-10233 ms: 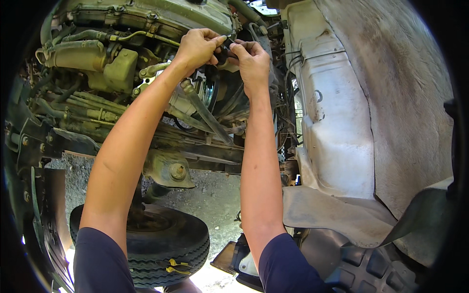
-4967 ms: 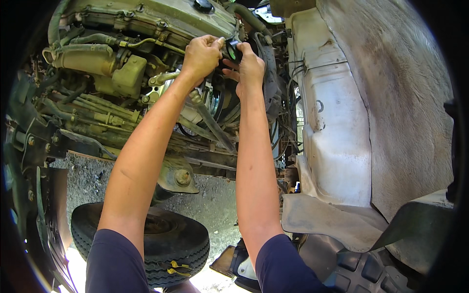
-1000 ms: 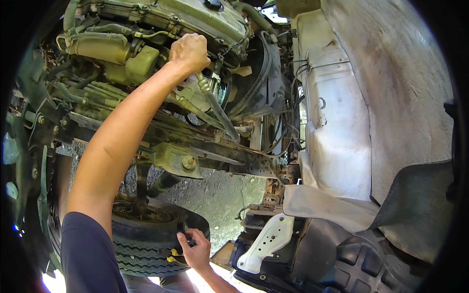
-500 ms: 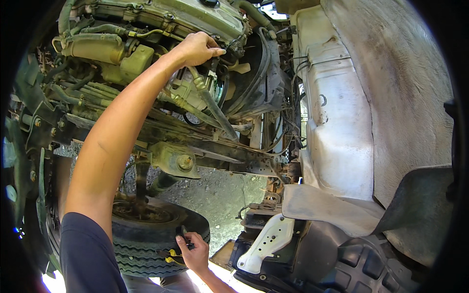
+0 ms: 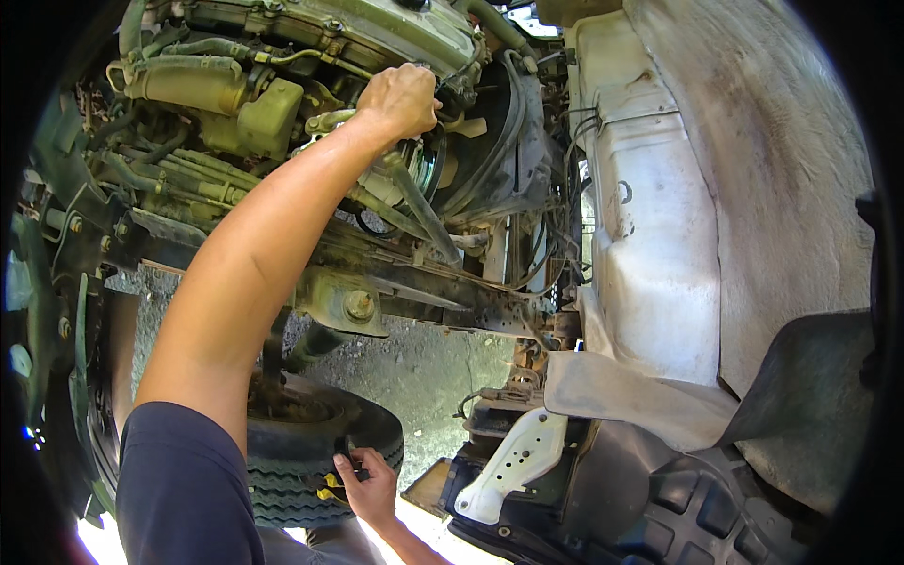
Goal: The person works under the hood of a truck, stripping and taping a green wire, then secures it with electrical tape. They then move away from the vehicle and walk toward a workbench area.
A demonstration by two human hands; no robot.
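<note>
Gravel [image 5: 419, 363] shows beneath an exposed engine [image 5: 377, 40], one hand high, the other low.
Five seconds ago both hands were together at the engine; now only the left hand [image 5: 400, 99] is there, its fingers curled under and hidden, so I cannot tell what it grips. The right hand [image 5: 374, 487] has dropped beside the tyre [image 5: 311, 447], thumb and fingers closed around a small black object [image 5: 344, 446], near a yellow-handled tool [image 5: 327, 491]. On the pale panel [image 5: 659, 254], a curved dark mark [image 5: 625, 192] is too small to read.
</note>
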